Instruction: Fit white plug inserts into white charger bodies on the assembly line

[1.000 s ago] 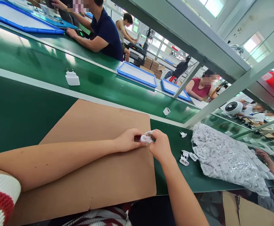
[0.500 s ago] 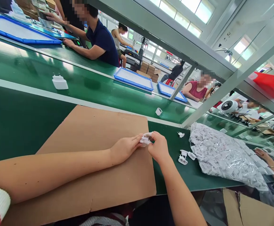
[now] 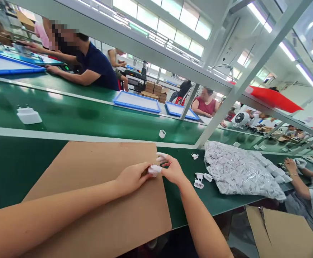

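Note:
A small white charger plug (image 3: 153, 171) with dark pins pointing up is pinched in the fingertips of my left hand (image 3: 133, 178), above the right part of a cardboard sheet (image 3: 99, 193). Close by on the right is my right hand (image 3: 174, 171), its fingers apart. White covers show on its fingertips. The right thumb is at the plug's right end; whether it touches is hard to make out. To the right of the cardboard, several white plug pieces (image 3: 198, 184) lie on the green table, with another plug piece (image 3: 194, 156) farther back.
A clear bag of white parts (image 3: 239, 168) lies on the right. On the green conveyor belt (image 3: 97, 123) are a white charger (image 3: 29, 115) and a smaller white piece (image 3: 162, 134). A metal post (image 3: 221, 107) rises behind the bag. Co-workers sit across and at right.
My right index finger has lifted off the plug, and the right hand has opened. The plug's pins now show in my left hand. The camera view has shifted up and right.

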{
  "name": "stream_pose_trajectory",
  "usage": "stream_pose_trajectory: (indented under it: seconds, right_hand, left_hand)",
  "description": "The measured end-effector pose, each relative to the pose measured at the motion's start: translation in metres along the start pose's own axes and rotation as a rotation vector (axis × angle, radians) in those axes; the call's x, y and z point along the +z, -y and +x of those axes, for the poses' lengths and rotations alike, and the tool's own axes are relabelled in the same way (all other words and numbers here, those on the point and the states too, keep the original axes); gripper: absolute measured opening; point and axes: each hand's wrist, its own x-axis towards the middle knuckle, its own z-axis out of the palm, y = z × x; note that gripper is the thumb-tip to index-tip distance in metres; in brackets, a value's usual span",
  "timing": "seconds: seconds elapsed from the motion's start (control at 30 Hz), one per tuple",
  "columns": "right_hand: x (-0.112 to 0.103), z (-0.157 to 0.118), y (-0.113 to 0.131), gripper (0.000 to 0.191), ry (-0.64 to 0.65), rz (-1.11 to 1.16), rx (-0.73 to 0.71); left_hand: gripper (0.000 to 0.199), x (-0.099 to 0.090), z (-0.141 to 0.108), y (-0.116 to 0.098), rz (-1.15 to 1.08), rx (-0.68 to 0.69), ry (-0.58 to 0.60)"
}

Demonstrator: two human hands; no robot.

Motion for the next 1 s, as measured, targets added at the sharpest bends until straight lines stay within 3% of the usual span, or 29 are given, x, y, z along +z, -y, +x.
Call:
stream_pose_trajectory:
  seconds: [0.1,0.17,0.27,0.47,0.57,0.67,0.77,0.87,1.0]
  right_hand:
    - [-0.029,0.015,-0.021,0.049,-0.299,-0.283,0.038]
    - [-0.048,0.021,-0.040,0.052,-0.432,-0.548,0.229]
    - [-0.066,0.021,-0.065,0.057,-0.421,-0.681,0.486]
    - [-0.069,0.011,-0.078,0.051,-0.447,-0.630,0.429]
    - [-0.066,0.010,-0.071,0.052,-0.475,-0.593,0.406]
    - [-0.058,0.013,-0.061,0.049,-0.482,-0.531,0.359]
    - [-0.047,0.015,-0.053,0.040,-0.471,-0.344,0.283]
    - [-0.035,0.015,-0.045,0.035,-0.420,-0.019,0.289]
    - [-0.028,0.013,-0.033,0.043,-0.403,0.457,0.363]
  left_hand:
    - [0.035,-0.014,0.027,0.011,-0.020,-0.032,-0.036]
    - [0.037,-0.028,0.052,0.025,0.014,-0.127,-0.121]
    - [0.035,-0.053,0.092,0.053,0.085,-0.339,-0.259]
    - [0.036,-0.082,0.144,0.096,0.168,-0.527,-0.371]
    - [0.051,-0.078,0.153,0.097,0.231,-0.571,-0.451]
    - [0.065,-0.061,0.162,0.082,0.401,-0.460,-0.590]
    - [0.063,-0.038,0.178,0.067,0.502,-0.345,-0.478]
    - [0.070,-0.021,0.198,0.059,0.478,-0.448,-0.364]
    - [0.045,-0.017,0.212,0.056,0.421,-0.534,-0.274]
